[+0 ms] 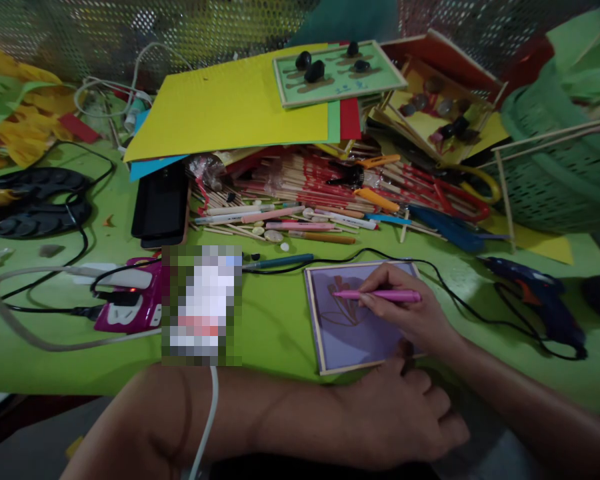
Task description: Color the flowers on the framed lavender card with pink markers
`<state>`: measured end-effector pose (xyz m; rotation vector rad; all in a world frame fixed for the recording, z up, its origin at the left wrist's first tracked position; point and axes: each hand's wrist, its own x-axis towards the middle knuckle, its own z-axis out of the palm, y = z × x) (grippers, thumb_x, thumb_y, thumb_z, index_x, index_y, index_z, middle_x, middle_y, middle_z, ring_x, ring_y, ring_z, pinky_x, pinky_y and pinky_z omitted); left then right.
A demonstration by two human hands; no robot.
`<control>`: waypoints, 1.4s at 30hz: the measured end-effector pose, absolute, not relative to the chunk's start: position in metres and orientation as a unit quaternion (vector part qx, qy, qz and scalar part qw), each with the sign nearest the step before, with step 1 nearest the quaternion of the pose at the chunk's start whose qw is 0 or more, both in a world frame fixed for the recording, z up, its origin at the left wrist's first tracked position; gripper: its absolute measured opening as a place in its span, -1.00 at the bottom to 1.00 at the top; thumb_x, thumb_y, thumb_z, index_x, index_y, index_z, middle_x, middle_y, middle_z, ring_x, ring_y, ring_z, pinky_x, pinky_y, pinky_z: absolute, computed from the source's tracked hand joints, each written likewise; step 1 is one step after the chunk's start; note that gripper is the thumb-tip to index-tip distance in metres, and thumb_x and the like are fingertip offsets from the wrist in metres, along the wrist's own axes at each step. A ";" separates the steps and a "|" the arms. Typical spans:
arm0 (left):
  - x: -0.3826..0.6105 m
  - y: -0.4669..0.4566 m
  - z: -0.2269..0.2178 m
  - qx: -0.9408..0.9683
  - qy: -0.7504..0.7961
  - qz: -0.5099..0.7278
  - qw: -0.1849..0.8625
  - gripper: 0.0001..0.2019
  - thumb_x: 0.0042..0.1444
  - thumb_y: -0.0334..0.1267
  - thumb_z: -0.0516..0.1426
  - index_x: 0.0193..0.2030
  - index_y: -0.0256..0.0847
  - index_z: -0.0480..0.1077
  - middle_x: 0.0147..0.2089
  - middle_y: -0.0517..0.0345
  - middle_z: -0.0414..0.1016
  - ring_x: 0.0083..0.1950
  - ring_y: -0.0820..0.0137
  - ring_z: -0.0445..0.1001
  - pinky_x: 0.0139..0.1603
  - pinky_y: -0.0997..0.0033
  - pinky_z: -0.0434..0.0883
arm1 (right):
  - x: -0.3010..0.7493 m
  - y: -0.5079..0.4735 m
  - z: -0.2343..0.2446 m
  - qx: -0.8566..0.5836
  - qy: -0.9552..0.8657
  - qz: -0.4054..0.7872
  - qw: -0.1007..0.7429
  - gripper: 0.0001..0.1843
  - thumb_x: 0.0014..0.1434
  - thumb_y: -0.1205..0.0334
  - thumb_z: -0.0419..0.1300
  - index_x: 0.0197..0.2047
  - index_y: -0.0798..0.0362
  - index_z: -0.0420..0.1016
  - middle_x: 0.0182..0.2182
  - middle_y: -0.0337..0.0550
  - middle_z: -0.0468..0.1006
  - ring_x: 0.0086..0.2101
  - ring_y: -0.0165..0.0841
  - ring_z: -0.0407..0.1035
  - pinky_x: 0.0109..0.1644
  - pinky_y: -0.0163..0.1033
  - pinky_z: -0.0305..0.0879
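Pinched in my right hand (405,303) is a pink marker pen (390,295), its tip pointing left over a purple board (345,347). Thin wooden sticks frame the board, which lies on the green table. A brown line drawing of leaf shapes and stems (341,319), partly filled in, shows on its surface. Across the near table edge lies my left forearm, with my left hand (405,413) at the board's lower right edge. Its fingers are curled, and the thumb rests on that edge. What lies under the curled fingers is hidden.
A blurred-out phone (203,307) and a purple power strip (130,300) are left. A glue gun (540,300) with a black cable lies right. Behind are several marker pens (300,227), wooden sticks, yellow sheets (230,100), a stone-decorated frame (330,87) and a green basket (555,153).
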<state>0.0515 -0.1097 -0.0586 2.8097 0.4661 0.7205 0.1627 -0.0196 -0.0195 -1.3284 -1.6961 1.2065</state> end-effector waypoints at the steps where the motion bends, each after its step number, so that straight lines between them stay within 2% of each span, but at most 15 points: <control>1: 0.052 -0.110 -0.058 0.953 0.159 0.238 0.100 -0.88 0.24 -0.25 0.25 -0.10 -0.14 0.57 -0.32 0.15 0.49 -0.34 0.39 0.46 -0.18 0.20 0.41 | 0.163 -0.020 -0.020 -0.511 -0.649 0.459 0.327 -0.93 0.17 0.21 0.33 -0.34 -0.03 0.55 -0.44 -0.22 0.56 -0.42 -0.31 0.41 -0.34 -0.21 0.28; 7: 0.051 -0.109 -0.055 0.953 0.161 0.238 0.097 -0.87 0.26 -0.26 0.23 -0.09 -0.14 0.58 -0.33 0.16 0.46 -0.33 0.39 0.46 -0.24 0.26 0.39 | 0.162 -0.019 -0.020 -0.515 -0.652 0.448 0.330 -0.91 0.17 0.18 0.33 -0.35 -0.02 0.55 -0.44 -0.21 0.55 -0.42 -0.29 0.41 -0.34 -0.19 0.29; 18: 0.050 -0.110 -0.057 0.955 0.158 0.237 0.088 -0.86 0.25 -0.25 0.24 -0.08 -0.14 0.56 -0.33 0.17 0.46 -0.32 0.37 0.45 -0.07 0.10 0.44 | 0.161 -0.019 -0.020 -0.527 -0.632 0.451 0.345 -0.93 0.19 0.20 0.32 -0.32 -0.03 0.55 -0.42 -0.22 0.56 -0.42 -0.34 0.41 -0.35 -0.24 0.30; 27: 0.050 -0.108 -0.055 0.958 0.154 0.221 0.102 -0.86 0.27 -0.26 0.22 -0.06 -0.14 0.56 -0.31 0.16 0.47 -0.31 0.38 0.47 -0.19 0.23 0.41 | 0.163 -0.019 -0.019 -0.518 -0.645 0.453 0.333 -0.92 0.17 0.19 0.34 -0.35 -0.06 0.55 -0.44 -0.21 0.54 -0.42 -0.29 0.40 -0.35 -0.19 0.29; 34: 0.049 -0.108 -0.055 0.959 0.150 0.221 0.098 -0.85 0.29 -0.27 0.19 -0.06 -0.16 0.55 -0.32 0.16 0.46 -0.31 0.38 0.47 -0.19 0.21 0.41 | 0.164 -0.020 -0.020 -0.510 -0.647 0.462 0.327 -0.92 0.19 0.19 0.33 -0.34 -0.05 0.54 -0.43 -0.22 0.53 -0.41 -0.31 0.39 -0.35 -0.20 0.28; 39: 0.051 -0.110 -0.057 0.951 0.163 0.243 0.103 -0.86 0.22 -0.27 0.25 -0.09 -0.17 0.56 -0.32 0.17 0.45 -0.32 0.36 0.46 -0.25 0.23 0.39 | 0.163 -0.019 -0.020 -0.513 -0.653 0.451 0.328 -0.94 0.18 0.22 0.32 -0.34 -0.05 0.55 -0.43 -0.23 0.54 -0.41 -0.31 0.39 -0.34 -0.20 0.28; 42: 0.051 -0.111 -0.057 0.953 0.164 0.235 0.098 -0.87 0.25 -0.26 0.23 -0.09 -0.15 0.56 -0.33 0.17 0.45 -0.32 0.38 0.46 -0.19 0.21 0.41 | 0.162 -0.018 -0.019 -0.518 -0.648 0.447 0.334 -0.93 0.18 0.20 0.32 -0.35 -0.05 0.55 -0.44 -0.22 0.55 -0.40 -0.30 0.41 -0.32 -0.18 0.30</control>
